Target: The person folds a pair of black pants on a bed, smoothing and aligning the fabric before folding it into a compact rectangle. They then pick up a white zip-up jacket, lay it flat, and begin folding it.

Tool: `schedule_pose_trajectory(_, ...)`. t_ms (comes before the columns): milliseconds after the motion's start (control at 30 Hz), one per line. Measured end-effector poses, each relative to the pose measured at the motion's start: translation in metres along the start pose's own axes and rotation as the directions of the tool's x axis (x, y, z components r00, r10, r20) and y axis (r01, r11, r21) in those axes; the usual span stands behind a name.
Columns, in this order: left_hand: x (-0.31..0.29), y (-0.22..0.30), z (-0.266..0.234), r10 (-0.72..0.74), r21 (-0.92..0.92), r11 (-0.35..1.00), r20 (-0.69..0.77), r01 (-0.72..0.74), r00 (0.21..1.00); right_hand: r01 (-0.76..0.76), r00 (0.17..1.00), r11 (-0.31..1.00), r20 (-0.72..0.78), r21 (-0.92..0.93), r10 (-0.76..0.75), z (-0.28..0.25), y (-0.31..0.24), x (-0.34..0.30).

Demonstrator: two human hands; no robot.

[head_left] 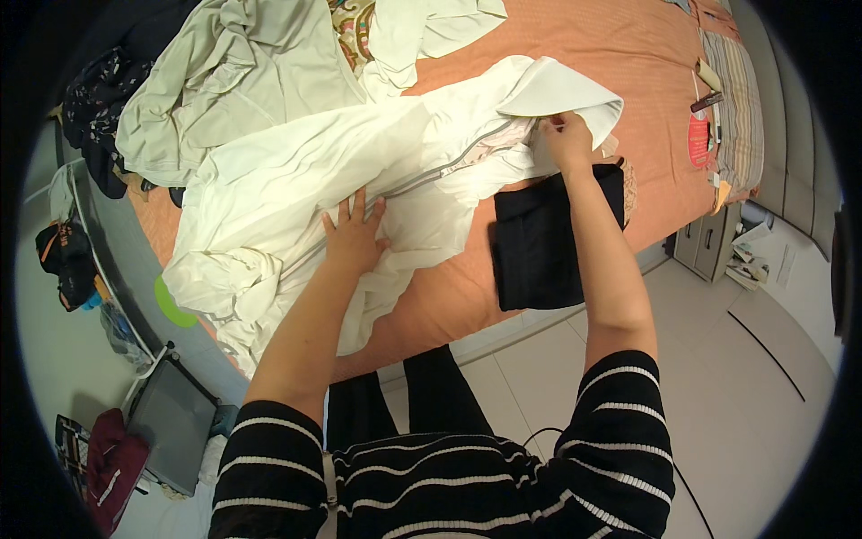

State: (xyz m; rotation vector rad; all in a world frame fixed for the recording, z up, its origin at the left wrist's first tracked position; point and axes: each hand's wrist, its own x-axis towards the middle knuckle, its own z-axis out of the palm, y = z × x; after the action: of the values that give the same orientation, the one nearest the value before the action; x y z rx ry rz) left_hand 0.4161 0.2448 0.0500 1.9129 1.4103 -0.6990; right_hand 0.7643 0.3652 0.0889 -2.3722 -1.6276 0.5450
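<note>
A white hooded jacket [305, 148] with a grey zip lies spread across the bed, its hood and stiff brim [575, 90] toward the far right. My left hand [356, 238] rests open on the jacket, fingers spread beside the zip line. At the upper end of the zip, just under the brim, my right hand [566, 139] is closed in a pinch on the jacket's edge. Its fingertips partly hide what they grip, so I cannot tell whether a zip pull is between them. Folded black cloth [539, 242] lies beneath my right forearm.
The bed has an orange sheet [642, 54]. Pale grey-green clothing [247, 76] and a dark patterned garment [94, 112] are heaped at the far left. A striped pillow [732, 108] lies at the right. A grey suitcase [171, 422] stands on the floor at lower left.
</note>
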Motion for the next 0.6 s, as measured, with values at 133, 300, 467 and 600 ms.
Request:
schedule_pose_trajectory(133, 0.001, 0.0, 0.003, 0.002, -0.015, 1.0, -0.013, -0.002, 1.0, 0.07, 0.96, 0.986, 0.259, 0.149, -0.107, 0.017, -0.007, -0.011)
schedule_pose_trajectory(300, -0.005, 0.002, -0.003, -0.011, -0.031, 0.999, -0.023, 0.01, 1.0, 0.34, 0.934, 0.931, 0.163, -0.131, -0.318, 0.033, -0.029, -0.031)
schedule_pose_trajectory(467, -0.005, 0.0, 0.002, -0.002, -0.014, 1.0, -0.047, 0.001, 0.999, 0.311, 0.946, 0.944, 0.13, -0.105, -0.298, 0.041, -0.038, -0.039)
schedule_pose_trajectory(600, -0.002, -0.001, 0.003, 0.002, 0.01, 1.0, -0.015, -0.002, 1.0, 0.244, 0.952, 0.951, 0.138, 0.19, -0.272, 0.06, -0.029, -0.052)
